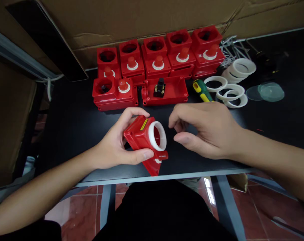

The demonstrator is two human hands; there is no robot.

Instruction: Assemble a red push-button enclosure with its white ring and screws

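Dark clothing filled the bottom edge closest to the lens, and both bare forearms reached out over it, cut off at the frame's lower corners. The left hand (pixel 116 147) was clamped on a red housing (pixel 139 135), thumb along its lower side and fingers wrapped over the top, holding it just above the front edge of the black counter (pixel 74 124). The housing was tilted, its round opening facing right and fitted with a white ring (pixel 157 135). A yellow label on top was too small to read, and the palm hid the back.

The right hand (pixel 207 130) hovered just beside the ring without touching it, fingers loosely curled and apart from the thumb.

Behind them lay an open red base (pixel 167 90) with a black part inside. Further back stood a row of red housings (pixel 158 57) against cardboard (pixel 141 20). A green and yellow screwdriver (pixel 202 90) was half hidden by the right hand. Loose white rings (pixel 229 92) and clear discs (pixel 269 91) lay to the right.
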